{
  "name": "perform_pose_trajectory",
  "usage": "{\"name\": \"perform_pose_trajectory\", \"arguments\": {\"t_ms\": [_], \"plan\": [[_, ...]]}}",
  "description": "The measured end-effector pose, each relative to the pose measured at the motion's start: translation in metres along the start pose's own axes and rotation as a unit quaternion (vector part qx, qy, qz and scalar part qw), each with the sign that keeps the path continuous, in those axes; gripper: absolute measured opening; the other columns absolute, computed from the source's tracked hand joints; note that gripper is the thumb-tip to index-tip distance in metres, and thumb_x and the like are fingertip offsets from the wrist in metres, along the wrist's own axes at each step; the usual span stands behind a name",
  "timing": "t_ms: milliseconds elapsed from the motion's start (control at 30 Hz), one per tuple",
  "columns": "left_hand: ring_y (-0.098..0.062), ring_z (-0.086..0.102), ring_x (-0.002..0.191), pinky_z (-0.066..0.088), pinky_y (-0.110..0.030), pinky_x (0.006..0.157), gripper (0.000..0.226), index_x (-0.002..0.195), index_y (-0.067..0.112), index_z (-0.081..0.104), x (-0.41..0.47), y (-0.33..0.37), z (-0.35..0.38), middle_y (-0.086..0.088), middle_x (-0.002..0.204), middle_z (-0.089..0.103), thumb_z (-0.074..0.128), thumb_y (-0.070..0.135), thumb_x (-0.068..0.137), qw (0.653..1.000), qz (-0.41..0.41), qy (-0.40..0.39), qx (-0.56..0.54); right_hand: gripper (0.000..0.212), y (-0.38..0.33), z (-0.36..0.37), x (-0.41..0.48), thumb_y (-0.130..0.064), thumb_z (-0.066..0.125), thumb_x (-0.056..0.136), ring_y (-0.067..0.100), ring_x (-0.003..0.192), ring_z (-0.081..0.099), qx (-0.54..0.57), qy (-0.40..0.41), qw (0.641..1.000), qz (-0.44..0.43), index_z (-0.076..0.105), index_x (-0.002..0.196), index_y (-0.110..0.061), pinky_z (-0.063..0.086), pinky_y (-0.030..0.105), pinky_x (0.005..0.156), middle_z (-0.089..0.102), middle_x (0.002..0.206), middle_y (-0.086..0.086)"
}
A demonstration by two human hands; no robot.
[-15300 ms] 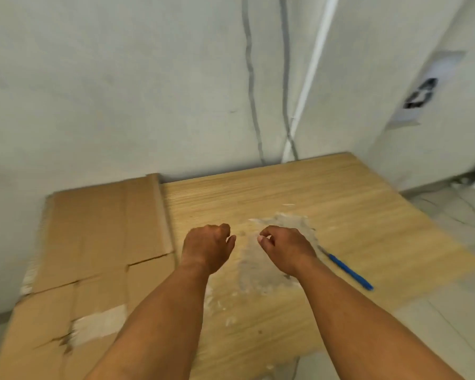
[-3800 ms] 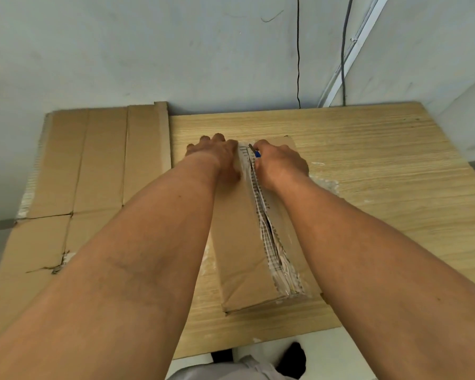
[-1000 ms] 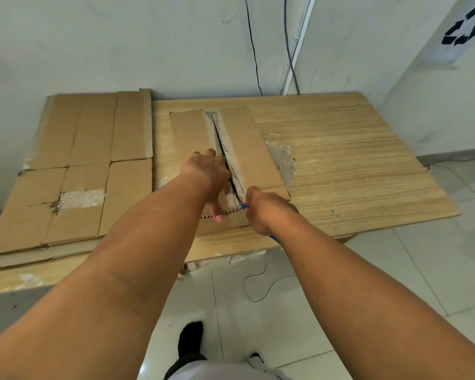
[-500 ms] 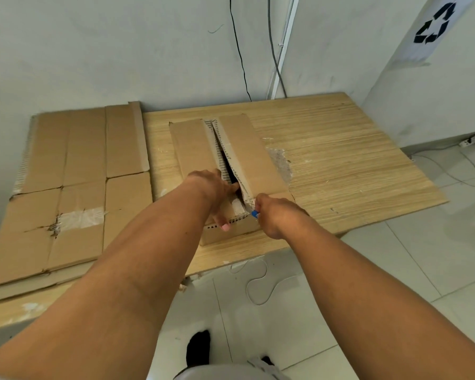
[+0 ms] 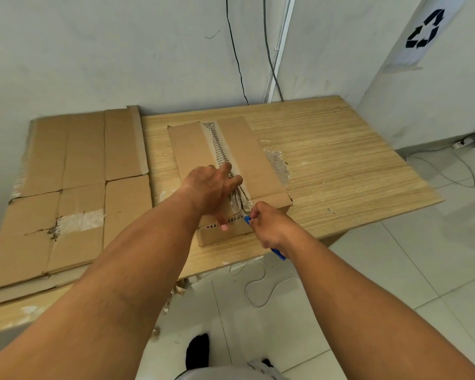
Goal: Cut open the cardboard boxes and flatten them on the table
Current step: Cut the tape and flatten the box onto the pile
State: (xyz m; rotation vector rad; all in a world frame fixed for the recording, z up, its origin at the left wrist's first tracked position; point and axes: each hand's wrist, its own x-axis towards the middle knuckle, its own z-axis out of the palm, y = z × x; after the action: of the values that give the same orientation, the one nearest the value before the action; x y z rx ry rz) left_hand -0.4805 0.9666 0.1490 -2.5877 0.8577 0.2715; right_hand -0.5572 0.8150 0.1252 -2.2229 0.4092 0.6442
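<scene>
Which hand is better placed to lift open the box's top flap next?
Left. The left hand rests on the box with fingers at the cut seam; the right hand is gripping the blue cutter.

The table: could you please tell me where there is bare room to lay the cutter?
Widest: bare table right of the box, to its right edge. Narrow strips: between box and flattened cardboard, behind the box. Crowded: the box's near end, with the left hand and right hand gripping the cutter.
</scene>
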Motion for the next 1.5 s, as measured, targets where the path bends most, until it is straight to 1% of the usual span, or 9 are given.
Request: {"name": "perform_pose_trajectory", "arguments": {"t_ms": [233, 367, 467, 533, 633, 700, 833, 1000, 1500], "plan": [[-0.029, 0.058, 0.106, 0.056, -0.039, 0.077, 0.12, 0.145, 0.023, 0.029, 0.003, -0.001, 0.008, -0.01, 0.136, 0.038, 0.075, 0.082, 0.052, 1.0, -0.009, 0.012, -0.016, 0.011, -0.009, 0.013, -0.003, -0.019, 0.045, 0.102, 0.02, 0.078, 0.053, -0.06, -0.002, 0.998, -0.022, 0.055, 0.101, -0.023, 0.043, 0.03, 0.065, 0.062, 0.108, 0.007], [-0.028, 0.06, 0.108, 0.054, -0.038, 0.081, 0.126, 0.152, 0.024, 0.02, 0.007, 0.004, 0.015, -0.007, 0.132, 0.053, 0.074, 0.082, 0.055, 0.995, -0.04, -0.04, -0.078, 0.025, -0.001, -0.031, -0.005, -0.02, 0.047, 0.101, 0.023, 0.071, 0.053, -0.101, -0.013, 0.995, 0.011, 0.062, 0.111, -0.003, 0.042, 0.031, 0.063, 0.068, 0.102, 0.017], [-0.026, 0.058, 0.106, 0.053, -0.042, 0.091, 0.09, 0.135, 0.019, 0.05, 0.015, 0.01, 0.02, -0.004, 0.119, 0.062, 0.055, 0.085, 0.074, 0.98, -0.093, -0.092, -0.149, 0.032, 0.007, -0.059, -0.007, -0.018, 0.045, 0.1, 0.023, 0.066, 0.053, -0.109, -0.03, 0.993, 0.029, 0.064, 0.111, 0.005, 0.042, 0.034, 0.067, 0.061, 0.083, 0.016], [-0.031, 0.053, 0.12, 0.046, -0.049, 0.104, 0.076, 0.135, 0.017, 0.056, 0.022, 0.017, 0.019, -0.008, 0.132, 0.059, 0.045, 0.075, 0.087, 0.94, -0.123, -0.14, -0.286, 0.026, 0.011, -0.062, -0.011, -0.017, 0.038, 0.103, 0.02, 0.062, 0.059, -0.055, -0.026, 0.998, 0.034, 0.058, 0.112, -0.001, 0.045, 0.031, 0.06, 0.058, 0.085, 0.013], [-0.031, 0.05, 0.131, 0.038, -0.046, 0.113, 0.058, 0.144, 0.009, 0.05, 0.033, 0.029, 0.009, -0.01, 0.147, 0.051, 0.045, 0.045, 0.099, 0.79, -0.163, -0.141, -0.574, 0.017, 0.02, -0.054, -0.016, -0.02, 0.037, 0.107, 0.024, 0.066, 0.071, 0.037, -0.05, 0.997, 0.034, 0.051, 0.109, -0.011, 0.05, 0.029, 0.052, 0.064, 0.092, 0.015], [-0.03, 0.056, 0.123, 0.045, -0.042, 0.107, 0.048, 0.14, 0.007, 0.054, 0.039, 0.035, 0.01, -0.01, 0.141, 0.057, 0.049, 0.034, 0.101, 0.756, -0.183, -0.094, -0.621, 0.008, 0.028, -0.045, -0.018, -0.021, 0.048, 0.104, 0.021, 0.067, 0.069, 0.011, -0.036, 0.999, -0.004, 0.053, 0.103, -0.016, 0.047, 0.028, 0.053, 0.066, 0.087, 0.009], [-0.032, 0.064, 0.11, 0.048, -0.033, 0.083, 0.036, 0.115, 0.001, 0.068, 0.038, 0.038, 0.012, -0.017, 0.117, 0.069, 0.06, 0.032, 0.1, 0.781, -0.197, -0.043, -0.591, 0.009, 0.035, -0.032, -0.017, -0.027, 0.064, 0.096, 0.014, 0.074, 0.053, -0.066, 0.004, 0.995, -0.069, 0.056, 0.098, -0.022, 0.043, 0.028, 0.064, 0.059, 0.087, -0.003], [-0.03, 0.066, 0.104, 0.053, -0.042, 0.096, 0.036, 0.102, 0.002, 0.07, 0.033, 0.034, 0.007, -0.014, 0.107, 0.07, 0.063, 0.037, 0.098, 0.791, -0.19, -0.035, -0.581, 0.011, 0.037, -0.014, -0.008, -0.031, 0.057, 0.098, 0.02, 0.079, 0.055, -0.113, 0.061, 0.989, -0.072, 0.048, 0.093, -0.028, 0.041, 0.03, 0.061, 0.058, 0.096, 0.004], [-0.026, 0.067, 0.103, 0.054, -0.04, 0.095, 0.031, 0.102, 0.003, 0.072, 0.027, 0.033, -0.002, -0.012, 0.106, 0.071, 0.067, 0.033, 0.096, 0.784, -0.192, -0.027, -0.59, 0.009, 0.034, 0.009, -0.001, -0.028, 0.046, 0.103, 0.027, 0.08, 0.055, -0.205, 0.153, 0.963, -0.08, 0.038, 0.105, -0.031, 0.042, 0.034, 0.064, 0.058, 0.097, 0.006]]}}
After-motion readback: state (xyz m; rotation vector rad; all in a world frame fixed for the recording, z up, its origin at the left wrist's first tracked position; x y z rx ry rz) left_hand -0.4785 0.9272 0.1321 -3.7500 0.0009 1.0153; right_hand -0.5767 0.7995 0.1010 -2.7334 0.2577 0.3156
